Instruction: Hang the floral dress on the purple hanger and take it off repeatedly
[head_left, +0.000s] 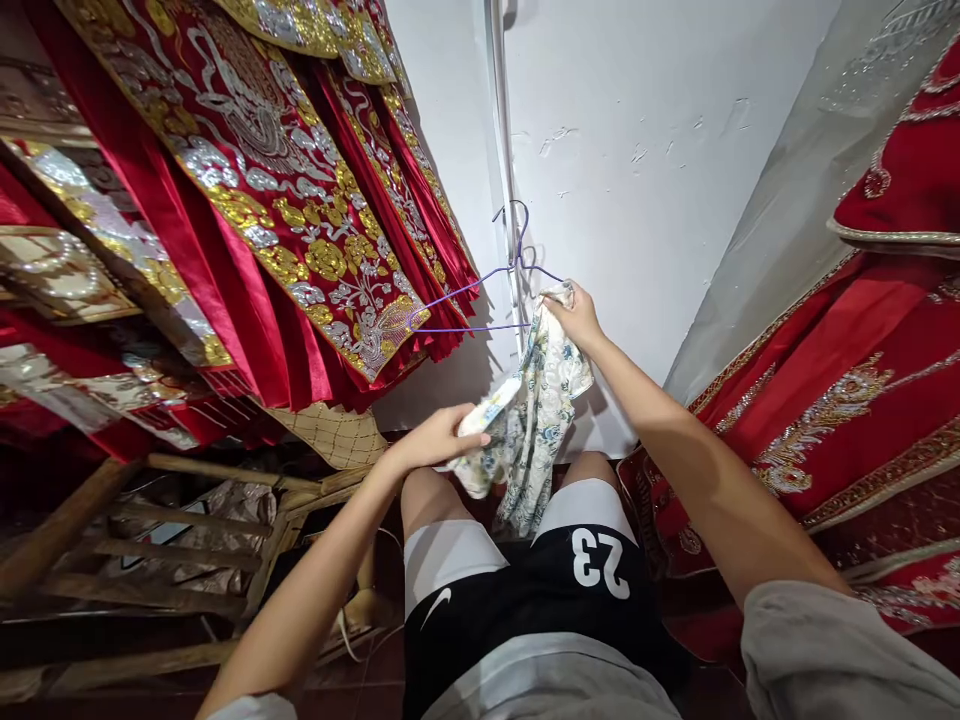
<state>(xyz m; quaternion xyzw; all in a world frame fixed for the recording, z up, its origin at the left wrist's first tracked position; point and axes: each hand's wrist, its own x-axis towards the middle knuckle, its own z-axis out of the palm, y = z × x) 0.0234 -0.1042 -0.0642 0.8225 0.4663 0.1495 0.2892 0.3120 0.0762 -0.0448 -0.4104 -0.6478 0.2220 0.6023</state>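
A white garment with a blue-and-green floral print [544, 425] hangs in loose folds between my hands. My right hand [577, 314] pinches its upper edge at the right end of a purple wire hanger [471, 290], where the cloth covers the hanger's corner. Lower and to the left, my left hand [450, 438] grips another edge of the garment, thumb on top. The hanger's left end is bare and lies in front of a red embroidered garment. Its hook is up by a white vertical pole [501, 120].
Red garments with gold and silver embroidery [322, 240] hang on the left. More red embroidered clothing [832, 400] is on the right, near a translucent cover [757, 220]. A white wall [637, 180] stands ahead. A wooden slatted frame [180, 550] is at lower left.
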